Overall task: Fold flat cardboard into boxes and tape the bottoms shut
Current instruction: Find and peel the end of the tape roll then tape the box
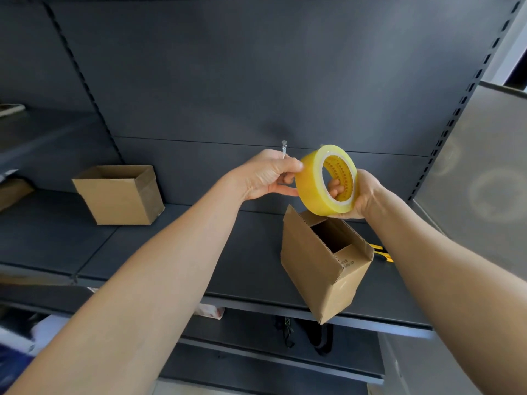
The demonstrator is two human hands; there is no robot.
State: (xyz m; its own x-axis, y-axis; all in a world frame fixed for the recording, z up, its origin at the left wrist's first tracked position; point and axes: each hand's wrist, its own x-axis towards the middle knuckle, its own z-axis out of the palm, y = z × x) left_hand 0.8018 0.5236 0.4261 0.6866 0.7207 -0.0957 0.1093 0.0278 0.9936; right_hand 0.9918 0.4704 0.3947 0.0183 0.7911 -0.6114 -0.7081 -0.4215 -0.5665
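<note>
While a cardboard box, likely light and stiff, sits tilted at the front of the shelf, probably best steadied by its walls, the right hand curls its fingers through a slick tape roll above; the left hand pinches its rim.

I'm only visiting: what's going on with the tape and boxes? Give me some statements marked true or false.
1. The right hand holds the tape roll with fingers through its core. True.
2. The left hand hangs idle. False: it pinches the roll's outer edge.
3. Two cardboard boxes are in view. True: the near box and the far box.
4. The tape roll is blue. False: it is yellow.
5. The near box is closed on top. False: its top is open.
</note>
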